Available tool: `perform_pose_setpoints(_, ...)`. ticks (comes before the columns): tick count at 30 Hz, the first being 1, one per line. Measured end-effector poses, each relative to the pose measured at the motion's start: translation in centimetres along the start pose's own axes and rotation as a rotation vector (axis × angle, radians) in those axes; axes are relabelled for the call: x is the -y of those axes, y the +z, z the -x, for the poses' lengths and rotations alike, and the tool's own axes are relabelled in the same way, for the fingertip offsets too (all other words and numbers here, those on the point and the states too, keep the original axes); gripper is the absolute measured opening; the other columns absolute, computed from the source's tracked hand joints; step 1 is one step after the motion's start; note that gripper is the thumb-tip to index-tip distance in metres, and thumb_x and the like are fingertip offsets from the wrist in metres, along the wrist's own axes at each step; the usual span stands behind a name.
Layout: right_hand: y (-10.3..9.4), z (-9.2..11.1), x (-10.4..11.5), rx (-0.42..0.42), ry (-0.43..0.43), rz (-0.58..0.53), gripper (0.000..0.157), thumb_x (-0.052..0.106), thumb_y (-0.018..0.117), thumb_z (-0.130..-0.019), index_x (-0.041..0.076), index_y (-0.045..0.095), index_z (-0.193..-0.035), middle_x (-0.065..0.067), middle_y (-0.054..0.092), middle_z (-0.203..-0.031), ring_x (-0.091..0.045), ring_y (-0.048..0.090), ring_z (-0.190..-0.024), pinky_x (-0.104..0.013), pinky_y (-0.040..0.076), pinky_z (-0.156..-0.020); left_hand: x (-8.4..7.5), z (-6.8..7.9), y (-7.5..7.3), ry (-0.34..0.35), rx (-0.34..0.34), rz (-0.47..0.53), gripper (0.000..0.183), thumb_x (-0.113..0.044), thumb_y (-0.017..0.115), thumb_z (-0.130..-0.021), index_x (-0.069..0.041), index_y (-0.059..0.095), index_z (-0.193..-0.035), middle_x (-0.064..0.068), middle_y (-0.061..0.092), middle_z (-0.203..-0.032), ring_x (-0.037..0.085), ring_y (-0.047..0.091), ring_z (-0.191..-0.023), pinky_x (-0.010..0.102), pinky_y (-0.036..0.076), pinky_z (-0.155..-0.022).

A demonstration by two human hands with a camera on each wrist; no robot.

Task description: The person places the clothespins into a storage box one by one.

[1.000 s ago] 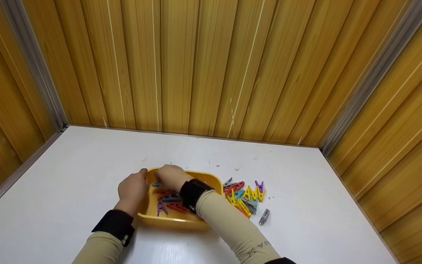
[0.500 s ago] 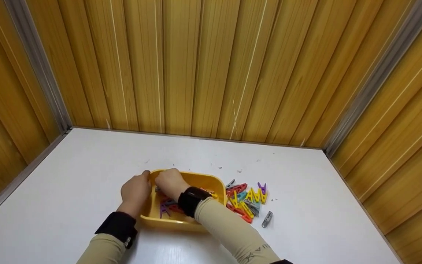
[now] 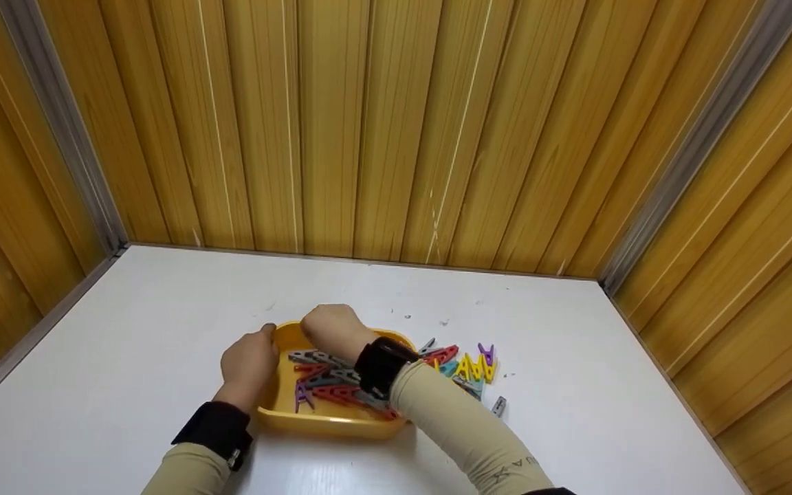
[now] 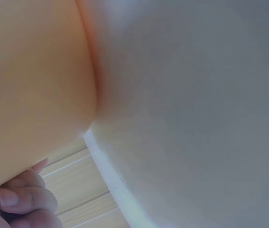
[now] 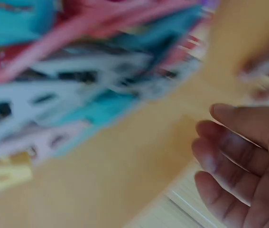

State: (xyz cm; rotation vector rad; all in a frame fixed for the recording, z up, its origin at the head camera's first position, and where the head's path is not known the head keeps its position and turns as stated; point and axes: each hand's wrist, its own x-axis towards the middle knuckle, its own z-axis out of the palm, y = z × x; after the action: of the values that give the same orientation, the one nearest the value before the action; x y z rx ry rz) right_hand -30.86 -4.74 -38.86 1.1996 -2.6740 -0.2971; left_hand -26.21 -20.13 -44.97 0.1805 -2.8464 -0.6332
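A yellow plastic basin [image 3: 337, 425] stands on the white table, with a heap of clothespins [image 3: 341, 393] in red, grey, teal and purple inside. My left hand [image 3: 248, 361] grips the basin's left rim; the left wrist view shows its curled fingers [image 4: 27, 199] at that rim, beside the basin's outer wall. Over the back of the basin is my right hand [image 3: 335, 330]. In the right wrist view its fingers [image 5: 224, 183] are loosely bent, apart from the clothespins, with nothing between them. That view is blurred, and my right forearm hides part of the basin.
Right of the basin lies a loose pile of clothespins [image 3: 475, 368], yellow, red, teal and purple. A single grey clothespin [image 3: 499, 406] lies nearer, partly behind my right sleeve. Wood-patterned panels [image 3: 368, 137] enclose the back and sides of the table [image 3: 162, 323].
My right hand has come up from the basin's left end and shifted right, uncovering grey clothespins there. My left hand keeps its grip on the rim.
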Motion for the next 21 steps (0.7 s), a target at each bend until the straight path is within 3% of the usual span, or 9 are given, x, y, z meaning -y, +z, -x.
perform_pose_setpoints(6,-4.4,3.2,-4.3,-0.073,-0.032,-0.261,0.02,0.021,0.062,-0.102,0.011,0.08,-0.099,-0.003,0.08,-0.096,-0.018,0.074,-0.087,-0.033,0.06,-0.08,0.1,-0.5,-0.2,0.002,0.02,-0.005,0.036,-0.009,0.054,-0.099,0.003,0.061,-0.132,0.026,0.075,-0.104,0.042,0.073,-0.092,0.054,0.06,-0.079)
perform_pose_setpoints(11,-6.0,7.2,-7.5,-0.161,-0.009,-0.318,0.018,0.021,0.065,-0.1,0.009,0.079,-0.101,-0.006,0.079,-0.097,-0.021,0.073,-0.086,-0.038,0.059,-0.079,0.4,-0.6,-0.4,-0.007,0.037,-0.014,0.036,-0.011,0.054,-0.1,0.003,0.06,-0.133,0.027,0.074,-0.105,0.042,0.073,-0.093,0.054,0.06,-0.08)
perform_pose_setpoints(16,-5.3,11.8,-9.8,-0.171,0.049,-0.334,0.017,0.021,0.066,-0.099,0.009,0.078,-0.1,-0.005,0.077,-0.093,-0.018,0.07,-0.082,-0.034,0.058,-0.073,0.6,-0.5,-0.5,0.002,0.026,-0.003,0.035,-0.012,0.052,-0.101,0.003,0.061,-0.132,0.027,0.074,-0.102,0.043,0.073,-0.09,0.054,0.06,-0.077)
perform_pose_setpoints(21,-2.3,16.5,-11.5,-0.113,0.11,-0.407,0.014,0.016,0.068,-0.098,0.007,0.078,-0.1,-0.006,0.077,-0.095,-0.02,0.071,-0.086,-0.036,0.059,-0.077,0.9,-0.4,-0.7,0.008,0.004,-0.005,0.034,-0.009,0.051,-0.099,0.003,0.061,-0.129,0.028,0.074,-0.098,0.044,0.073,-0.086,0.054,0.059,-0.072)
